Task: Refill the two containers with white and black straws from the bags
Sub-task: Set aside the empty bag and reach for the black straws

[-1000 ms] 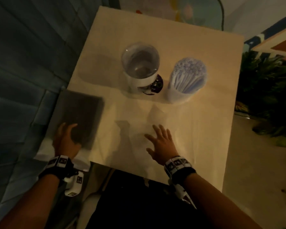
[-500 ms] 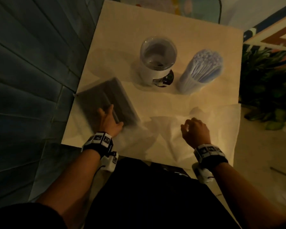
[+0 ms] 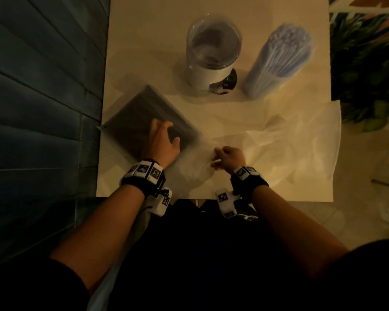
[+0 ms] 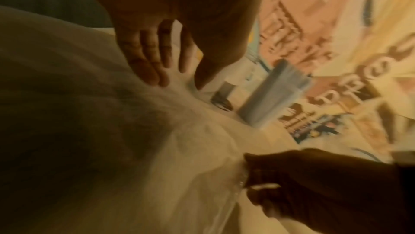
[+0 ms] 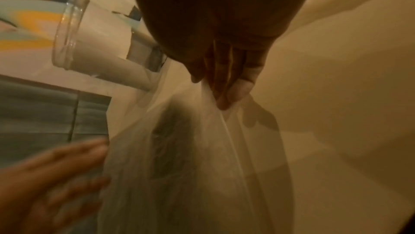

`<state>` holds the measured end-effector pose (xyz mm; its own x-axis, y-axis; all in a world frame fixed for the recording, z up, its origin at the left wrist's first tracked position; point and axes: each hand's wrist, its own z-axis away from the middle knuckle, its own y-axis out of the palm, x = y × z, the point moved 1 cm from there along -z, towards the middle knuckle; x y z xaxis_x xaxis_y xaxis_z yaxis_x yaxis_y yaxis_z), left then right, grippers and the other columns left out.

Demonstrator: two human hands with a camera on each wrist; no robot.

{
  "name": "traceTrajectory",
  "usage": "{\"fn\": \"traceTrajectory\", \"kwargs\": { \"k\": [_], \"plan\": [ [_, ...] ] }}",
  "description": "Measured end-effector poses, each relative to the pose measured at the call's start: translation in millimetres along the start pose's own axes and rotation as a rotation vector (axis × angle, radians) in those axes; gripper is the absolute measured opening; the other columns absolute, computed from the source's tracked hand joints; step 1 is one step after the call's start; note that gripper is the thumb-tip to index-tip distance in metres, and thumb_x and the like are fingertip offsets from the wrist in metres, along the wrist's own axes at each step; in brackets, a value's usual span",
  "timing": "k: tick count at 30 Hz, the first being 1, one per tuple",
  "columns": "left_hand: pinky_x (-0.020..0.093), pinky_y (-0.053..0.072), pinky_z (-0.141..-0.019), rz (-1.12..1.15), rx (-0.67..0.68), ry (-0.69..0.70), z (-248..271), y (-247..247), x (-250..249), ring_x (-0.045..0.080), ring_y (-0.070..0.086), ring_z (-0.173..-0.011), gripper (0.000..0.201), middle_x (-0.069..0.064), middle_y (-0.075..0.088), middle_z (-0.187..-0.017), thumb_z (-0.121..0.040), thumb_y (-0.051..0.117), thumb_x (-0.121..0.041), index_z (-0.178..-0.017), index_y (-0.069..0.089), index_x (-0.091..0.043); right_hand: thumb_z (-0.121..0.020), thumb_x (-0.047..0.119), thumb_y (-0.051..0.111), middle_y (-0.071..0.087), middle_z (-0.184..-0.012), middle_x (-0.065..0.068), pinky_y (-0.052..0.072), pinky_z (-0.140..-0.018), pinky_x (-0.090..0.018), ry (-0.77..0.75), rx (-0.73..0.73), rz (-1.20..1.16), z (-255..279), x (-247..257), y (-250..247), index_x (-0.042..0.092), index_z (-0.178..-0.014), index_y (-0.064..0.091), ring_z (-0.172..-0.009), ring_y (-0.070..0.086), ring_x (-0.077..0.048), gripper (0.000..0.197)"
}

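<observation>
Two hands: left hand (image 3: pixel 161 142) flat on black straw bag (image 3: pixel 144 122), seemingly diagonal; right hand (image 3: pixel 228 158) pinching bag film (image 5: pixel 202 149).

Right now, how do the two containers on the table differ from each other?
The left container looks almost empty; the right container is packed with white straws. The left container carries a white label with a dark mark; the right container shows none. Both stand side by side on the table.

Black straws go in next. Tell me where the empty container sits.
In the head view, the empty container stands at the table's far middle, left of the white straws container.
</observation>
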<state>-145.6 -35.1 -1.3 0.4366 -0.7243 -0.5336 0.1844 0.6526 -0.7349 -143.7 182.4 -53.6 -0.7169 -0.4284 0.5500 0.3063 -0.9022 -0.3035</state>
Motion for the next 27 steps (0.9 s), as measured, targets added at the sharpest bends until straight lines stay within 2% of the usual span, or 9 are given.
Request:
{"fn": "traceTrajectory", "kwargs": {
  "k": [4,7,9,11,14,17,20,25,27],
  "plan": [
    [0.042,0.038,-0.108,-0.074,0.163,0.47,-12,7,-41,0.025,0.046,-0.126,0.037,0.006,0.047,-0.139,-0.095,0.052,-0.013,-0.131,0.055,-0.016,-0.103,0.029,0.047,0.073,-0.081,-0.007,0.057,-0.063,-0.037,-0.205,-0.006,0.058,12,22,5,0.014,-0.082,0.065,-0.065,0.07,-0.022,0.031],
    [0.045,0.031,-0.112,-0.26,0.359,0.642,-27,12,-62,0.022,0.042,-0.131,0.042,0.002,0.051,-0.14,-0.093,0.051,-0.012,-0.134,0.054,-0.021,-0.105,0.028,0.043,0.07,-0.074,-0.002,0.054,-0.06,-0.03,-0.368,-0.041,0.155,24,43,4,0.016,-0.087,0.065,-0.059,0.066,-0.012,0.03],
    [0.047,0.031,-0.109,-0.283,0.41,0.667,-37,10,-67,0.022,0.05,-0.122,0.033,0.0,0.059,-0.131,-0.095,0.051,-0.016,-0.127,0.058,-0.023,-0.104,0.028,0.044,0.067,-0.07,-0.001,0.052,-0.058,-0.027,-0.444,-0.096,0.172,29,55,1,0.019,-0.09,0.065,-0.057,0.063,-0.01,0.027],
    [0.044,0.033,-0.105,-0.213,0.395,0.682,-45,3,-69,0.017,0.055,-0.105,0.021,-0.001,0.065,-0.119,-0.099,0.048,-0.022,-0.115,0.063,-0.023,-0.103,0.031,0.046,0.065,-0.068,-0.002,0.051,-0.062,-0.034,-0.51,-0.142,0.191,32,63,-5,0.02,-0.082,0.064,-0.061,0.064,-0.018,0.029],
    [0.039,0.031,-0.097,-0.231,0.271,0.755,-53,-8,-68,0.017,0.054,-0.091,0.019,-0.003,0.068,-0.104,-0.099,0.048,-0.028,-0.1,0.067,-0.024,-0.103,0.032,0.046,0.062,-0.068,-0.001,0.043,-0.061,-0.033,-0.566,-0.174,0.268,37,70,-7,0.029,-0.068,0.052,-0.064,0.061,-0.022,0.036],
    [0.04,0.041,-0.09,-0.166,0.172,0.754,-51,-7,-66,0.023,0.059,-0.086,0.015,-0.002,0.068,-0.092,-0.095,0.053,-0.028,-0.091,0.066,-0.022,-0.102,0.031,0.047,0.064,-0.069,-0.006,0.046,-0.06,-0.039,-0.599,-0.183,0.275,38,74,-3,0.015,-0.075,0.059,-0.062,0.059,-0.023,0.034],
    [0.041,0.051,-0.076,0.084,0.182,0.689,-44,0,-65,0.022,0.059,-0.076,0.013,-0.001,0.063,-0.081,-0.091,0.052,-0.024,-0.082,0.06,-0.02,-0.099,0.027,0.05,0.065,-0.069,-0.011,0.049,-0.061,-0.04,-0.564,-0.165,0.223,39,74,-2,0.006,-0.079,0.062,-0.063,0.06,-0.028,0.031],
    [0.011,0.037,-0.061,0.237,-0.061,0.514,-47,-13,-78,0.006,0.051,-0.067,0.018,-0.004,0.057,-0.077,-0.096,0.054,-0.023,-0.079,0.057,-0.02,-0.099,0.024,0.052,0.067,-0.068,-0.004,0.041,-0.056,-0.013,-0.526,0.099,0.331,58,53,12,0.008,-0.078,0.066,-0.054,0.055,-0.007,0.03],
    [0.018,0.04,-0.06,0.237,-0.159,0.463,-58,-22,-77,0.011,0.053,-0.067,0.021,-0.002,0.06,-0.075,-0.095,0.053,-0.026,-0.077,0.059,-0.017,-0.097,0.019,0.054,0.068,-0.067,-0.005,0.043,-0.058,-0.017,-0.497,0.227,0.369,59,32,20,0.008,-0.076,0.068,-0.053,0.055,-0.006,0.027]
  ]
}}
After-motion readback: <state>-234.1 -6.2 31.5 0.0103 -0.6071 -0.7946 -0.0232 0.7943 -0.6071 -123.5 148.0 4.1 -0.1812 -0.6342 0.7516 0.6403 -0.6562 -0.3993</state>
